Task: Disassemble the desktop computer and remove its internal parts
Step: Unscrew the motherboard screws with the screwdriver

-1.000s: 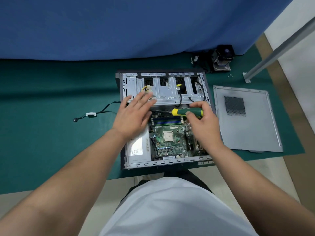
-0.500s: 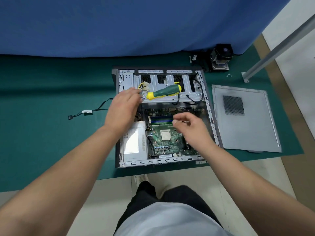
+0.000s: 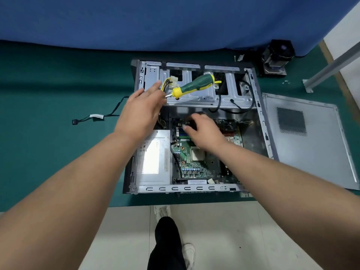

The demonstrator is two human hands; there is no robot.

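Observation:
The open desktop case [image 3: 261, 121] lies flat on the green mat, with the motherboard [image 3: 196, 168] and the grey power supply [image 3: 153, 158] inside. A green-and-yellow screwdriver [image 3: 192, 84] lies loose on the metal drive cage [image 3: 206, 94]. My left hand [image 3: 142, 112] reaches over the case's left side with straight fingers, its tips beside the yellow wires and white plug [image 3: 169, 83]. My right hand [image 3: 203, 130] is low over the motherboard's far edge near the memory slots, where its curled fingers pinch a dark connector [image 3: 191, 121] that is blurred.
The removed grey side panel [image 3: 311, 139] lies right of the case. A cooler with fan [image 3: 276, 57] and small screws [image 3: 286, 81] sit at the back right. A loose black cable [image 3: 97, 116] lies left of the case. The table's front edge is close to me.
My right hand let go of the screwdriver, which now rests on the drive cage, and dropped to the motherboard's far edge. My left hand stayed near the yellow wires.

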